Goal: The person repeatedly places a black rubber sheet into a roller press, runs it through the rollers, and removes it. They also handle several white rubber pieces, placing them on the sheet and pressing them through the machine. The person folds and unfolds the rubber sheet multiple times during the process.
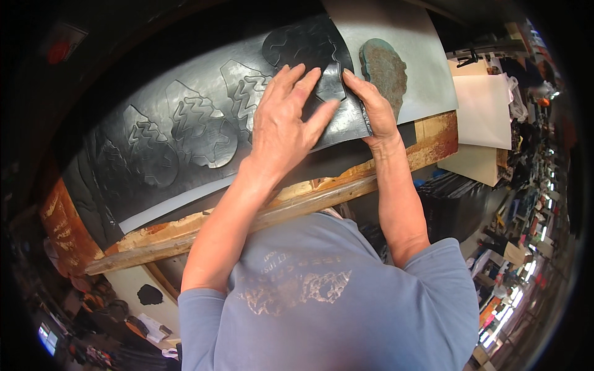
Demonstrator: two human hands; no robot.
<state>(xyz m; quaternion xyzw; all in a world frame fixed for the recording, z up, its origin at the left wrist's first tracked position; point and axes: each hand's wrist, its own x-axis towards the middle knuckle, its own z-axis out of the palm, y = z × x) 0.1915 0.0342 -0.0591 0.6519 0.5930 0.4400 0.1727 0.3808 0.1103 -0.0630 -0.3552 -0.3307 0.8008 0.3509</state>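
Left hand (pixel 281 120) lies flat, fingers spread, pressing on the black rubber sheet (pixel 185 130) at 12 o'clock on the desk (pixel 297 201); right hand (pixel 374 105) rests on its edge at the sheet's 3 o'clock border, fingers together, gripping nothing that shows; the sheet bears a row of cut sole shapes (pixel 201 127) with zigzag tread; judged step: steadying the sheet at its end shape; next move calls for firm pressure without shifting it; a grey board (pixel 414 55) with a worn teal pattern (pixel 385 68) lies just beside; no containers visible.

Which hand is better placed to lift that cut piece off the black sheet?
Probably the right hand: its fingertips sit at the edge of the black sheet, beside the cut piece. The left hand lies flat on top, pressing down, so it suits holding rather than lifting.
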